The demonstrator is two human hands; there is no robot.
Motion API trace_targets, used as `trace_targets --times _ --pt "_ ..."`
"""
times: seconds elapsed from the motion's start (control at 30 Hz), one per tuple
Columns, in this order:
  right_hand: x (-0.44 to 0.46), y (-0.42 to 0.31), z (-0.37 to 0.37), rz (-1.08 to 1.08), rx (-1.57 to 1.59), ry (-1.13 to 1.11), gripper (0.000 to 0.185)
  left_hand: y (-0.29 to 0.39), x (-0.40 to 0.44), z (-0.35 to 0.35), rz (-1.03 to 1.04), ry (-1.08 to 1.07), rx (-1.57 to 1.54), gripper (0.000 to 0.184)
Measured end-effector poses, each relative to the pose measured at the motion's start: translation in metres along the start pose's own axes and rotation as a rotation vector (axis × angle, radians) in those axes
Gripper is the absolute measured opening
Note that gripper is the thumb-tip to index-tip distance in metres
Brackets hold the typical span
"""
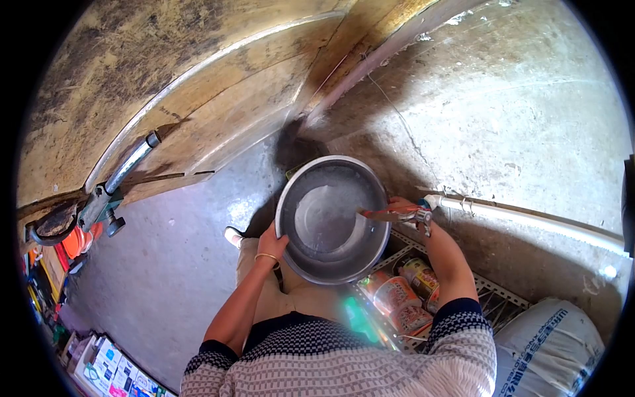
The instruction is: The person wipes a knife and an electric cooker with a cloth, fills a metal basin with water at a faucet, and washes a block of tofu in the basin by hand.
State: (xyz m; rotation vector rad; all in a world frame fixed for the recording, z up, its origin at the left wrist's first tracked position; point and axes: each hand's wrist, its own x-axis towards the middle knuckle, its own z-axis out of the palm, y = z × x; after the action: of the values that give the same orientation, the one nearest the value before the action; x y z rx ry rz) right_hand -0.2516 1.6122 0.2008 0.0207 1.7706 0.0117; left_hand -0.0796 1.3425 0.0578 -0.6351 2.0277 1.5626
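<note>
A round metal basin [324, 258] is in front of my lap, its inside facing up, with a pale round patch at the bottom. My left hand [272, 243] is closed on its left rim, with a bangle on the wrist. My right hand [399, 204] is at the right rim, appearing to grip it, though its fingers are partly hidden. A metal tap [421, 214] with a reddish part crosses over that hand and reaches above the basin. Whether water runs or stands in the basin, I cannot tell.
A white pipe [529, 216] runs along the concrete wall to the tap. Below is a metal rack [493, 289] with several printed tubs [400, 294]. A printed sack [549, 347] lies at lower right. Wooden boards [218, 86] with a metal caster [114, 223] stand at left; boxes [112, 367] lie at lower left.
</note>
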Motion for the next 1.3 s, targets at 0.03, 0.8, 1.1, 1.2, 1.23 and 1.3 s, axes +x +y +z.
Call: trace_targets --times 0.03,0.8,1.1,1.2,1.23,1.3 --pt "0.001 0.001 0.001 -0.003 0.000 -0.003 0.074 -0.001 0.001 0.001 0.036 0.021 0.016 0.047" --pt "0.023 0.019 0.010 -0.044 0.069 -0.032 0.075 0.012 -0.002 -0.006 0.032 0.016 0.092 0.044" --pt "0.027 0.020 0.011 -0.031 0.093 -0.031 0.075 0.006 0.001 -0.006 0.064 0.044 0.040 0.045" --pt "0.022 0.013 0.009 -0.017 0.098 -0.029 0.075 0.009 0.000 -0.009 0.069 0.042 0.051 0.045" --pt "0.015 0.008 0.006 0.001 0.091 -0.022 0.075 0.012 -0.001 -0.010 0.068 0.043 0.061 0.046" --pt "0.009 0.005 0.005 -0.023 0.113 0.014 0.076 0.017 -0.003 -0.013 0.066 0.042 0.070 0.046"
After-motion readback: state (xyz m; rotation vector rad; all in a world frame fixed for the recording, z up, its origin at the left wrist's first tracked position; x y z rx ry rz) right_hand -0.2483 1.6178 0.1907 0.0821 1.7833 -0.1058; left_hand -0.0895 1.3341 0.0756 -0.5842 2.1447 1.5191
